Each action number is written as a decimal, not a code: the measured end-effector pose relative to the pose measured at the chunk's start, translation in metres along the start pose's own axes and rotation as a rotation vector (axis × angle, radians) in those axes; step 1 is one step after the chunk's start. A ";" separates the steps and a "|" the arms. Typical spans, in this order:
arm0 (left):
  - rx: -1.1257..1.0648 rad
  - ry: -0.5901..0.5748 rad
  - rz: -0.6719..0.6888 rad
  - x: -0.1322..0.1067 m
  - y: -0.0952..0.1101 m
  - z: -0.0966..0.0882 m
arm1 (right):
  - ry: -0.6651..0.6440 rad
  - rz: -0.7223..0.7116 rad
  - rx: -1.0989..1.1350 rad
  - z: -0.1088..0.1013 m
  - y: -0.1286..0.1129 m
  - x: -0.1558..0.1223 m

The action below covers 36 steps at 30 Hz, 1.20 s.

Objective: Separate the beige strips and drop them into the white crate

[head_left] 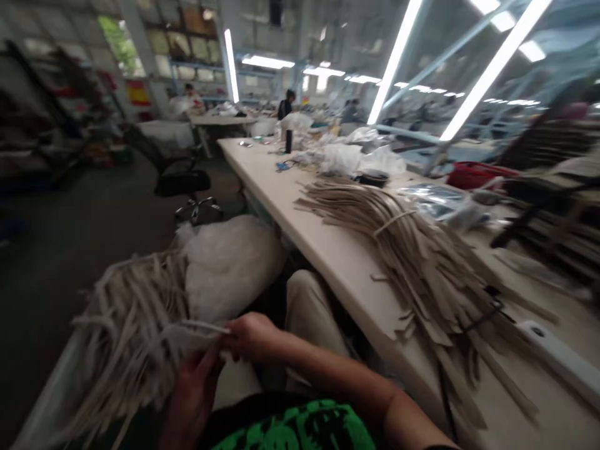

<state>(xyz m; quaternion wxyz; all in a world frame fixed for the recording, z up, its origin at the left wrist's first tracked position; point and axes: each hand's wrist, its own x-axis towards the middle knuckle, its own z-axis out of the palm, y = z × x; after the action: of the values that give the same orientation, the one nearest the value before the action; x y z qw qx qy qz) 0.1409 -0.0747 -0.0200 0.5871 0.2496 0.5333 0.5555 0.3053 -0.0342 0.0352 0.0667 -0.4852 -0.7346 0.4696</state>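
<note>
Over my lap, my right hand [250,337] is closed with its fingertips around a pale fabric strip [201,325], whose loose end points left. My left hand [194,387] is just below it, the fingers pinched together at the same strip; motion blur and shadow hide the exact grip. To the left of both hands, a large heap of similar beige strips [135,325] fills a pale sack or bin [51,400]. On the table to the right lies a thick bundle of long beige strips [403,244], tied around with one strip.
The long table [290,215] runs away along my right side. A stuffed white sack [234,262] stands beyond my hands, and a black office chair [182,181] is behind it. Clear plastic bags [356,156] and a white elongated device [557,350] lie on the table. People work far back.
</note>
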 end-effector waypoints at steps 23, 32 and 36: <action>-0.241 -0.039 0.079 -0.018 -0.005 -0.005 | -0.063 -0.077 0.112 -0.007 0.010 -0.012; -0.256 -0.174 0.036 -0.026 -0.001 0.011 | 0.034 -0.122 0.055 -0.008 0.000 -0.013; -0.396 -0.222 -0.198 -0.027 -0.005 -0.003 | 0.012 -0.121 0.075 -0.013 0.003 -0.022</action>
<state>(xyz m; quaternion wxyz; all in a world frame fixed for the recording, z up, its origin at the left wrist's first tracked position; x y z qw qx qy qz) 0.1454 -0.1014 -0.0153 0.7311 0.1355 0.3680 0.5583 0.3265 -0.0431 0.0478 0.1177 -0.4398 -0.7440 0.4891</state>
